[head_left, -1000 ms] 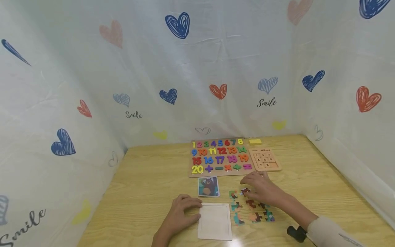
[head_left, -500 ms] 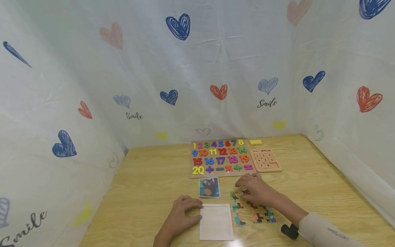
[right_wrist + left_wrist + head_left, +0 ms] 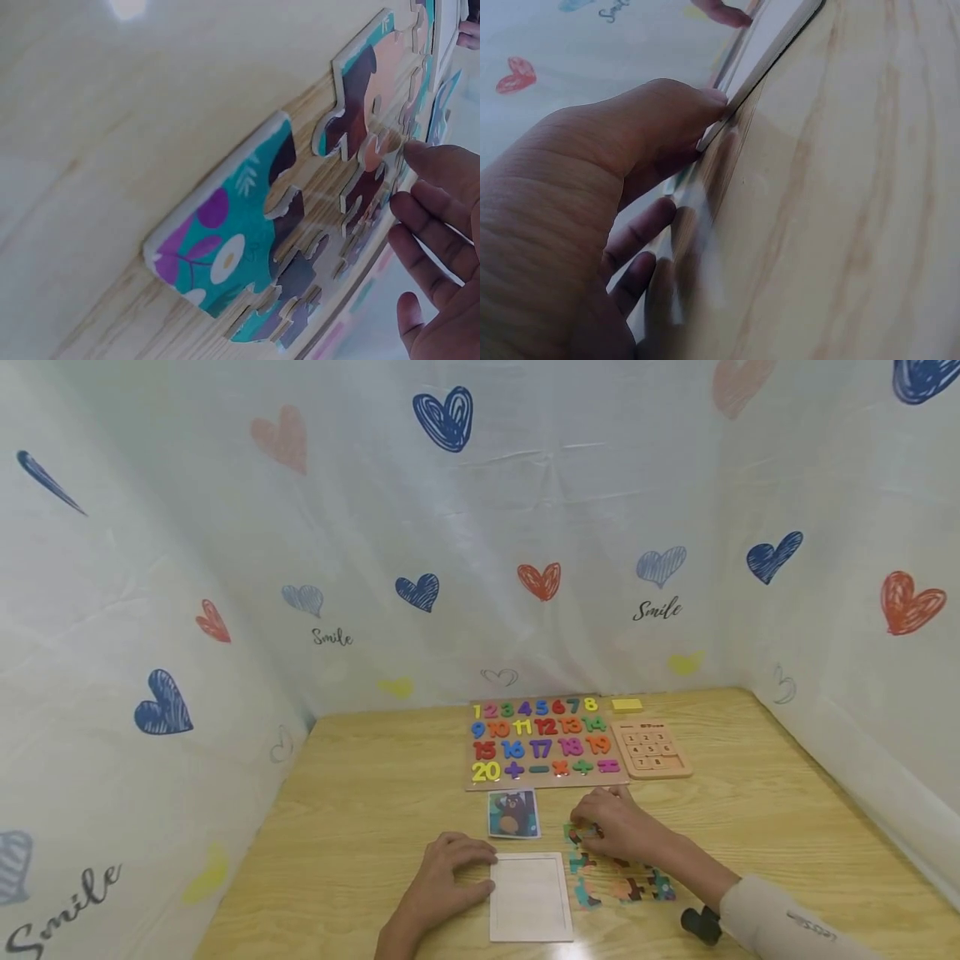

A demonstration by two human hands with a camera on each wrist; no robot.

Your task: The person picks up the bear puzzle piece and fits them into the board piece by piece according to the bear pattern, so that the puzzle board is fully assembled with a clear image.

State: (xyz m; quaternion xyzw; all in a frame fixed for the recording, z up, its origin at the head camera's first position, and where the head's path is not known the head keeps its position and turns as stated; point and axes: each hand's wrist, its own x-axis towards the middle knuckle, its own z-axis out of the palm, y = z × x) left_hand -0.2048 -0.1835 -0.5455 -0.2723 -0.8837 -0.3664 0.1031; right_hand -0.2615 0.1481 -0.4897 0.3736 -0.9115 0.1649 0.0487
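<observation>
My left hand [image 3: 450, 878] rests at the left edge of a pale square puzzle tray [image 3: 530, 897], thumb and index fingertip touching its side. In the left wrist view the thumb lies right at the raised rim. To the tray's right, bear jigsaw pieces [image 3: 585, 893] lie spread in loose rows on the table. My right hand [image 3: 626, 828] hovers over the far rows, fingertips close above the upper left pieces and hiding some. The right wrist view shows its fingers loosely bent and apart, with no piece visible between them. A teal corner piece [image 3: 240, 217] lies nearest that camera.
Behind the tray lies a bear picture card [image 3: 513, 814]. Farther back are a colourful number board [image 3: 540, 787], a wooden sliding number puzzle [image 3: 652, 750] and a yellow block [image 3: 627, 705]. A black object [image 3: 701, 925] sits by the right sleeve. Heart-printed curtains [image 3: 480, 527] surround the table.
My right hand has moved left and slightly down, from above the upper middle piece to the upper left pieces. The left hand stays at the tray; the head view has shifted slightly.
</observation>
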